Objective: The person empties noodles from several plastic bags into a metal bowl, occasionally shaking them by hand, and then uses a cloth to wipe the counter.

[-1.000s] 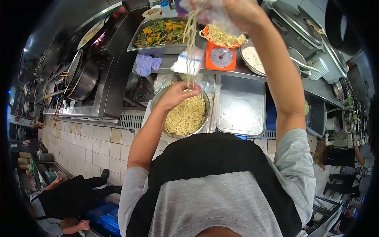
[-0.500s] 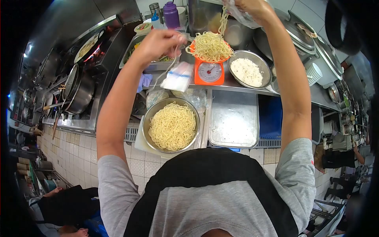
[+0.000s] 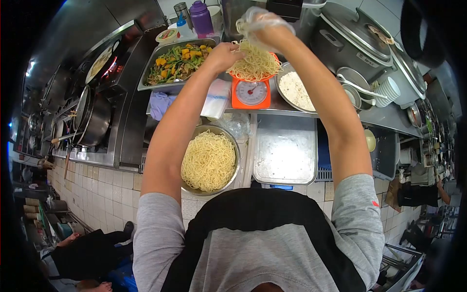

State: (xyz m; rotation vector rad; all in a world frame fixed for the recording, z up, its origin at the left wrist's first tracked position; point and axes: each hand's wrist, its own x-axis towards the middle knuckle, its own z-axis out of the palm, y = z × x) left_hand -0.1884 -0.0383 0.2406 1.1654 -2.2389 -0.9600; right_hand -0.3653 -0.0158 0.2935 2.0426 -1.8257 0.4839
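Observation:
A pile of yellow noodles (image 3: 255, 63) lies on the orange pan of a dial kitchen scale (image 3: 251, 93). At the pile's left edge is my left hand (image 3: 224, 57), its fingers curled closed; what they pinch is hidden. My right hand (image 3: 267, 30), covered in clear plastic, is above the pile's back edge with its fingers closed around some noodles. A large metal bowl of noodles (image 3: 208, 160) sits lower, nearer my body. Left of the scale lies a stack of clear plastic bags (image 3: 217, 97), partly behind my left forearm.
A metal tray of cooked vegetables (image 3: 177, 63) is at the left. Right of the scale stands a bowl of white grains (image 3: 296, 90). A metal tray (image 3: 284, 148) lies below the scale. A lit stove with a pot (image 3: 97, 124) is far left; a large cooker (image 3: 352, 46) stands right.
My right hand has moved left and down towards the scale with its noodles. My left hand has moved right, to the pile's edge. The pale strip hanging from it no longer shows.

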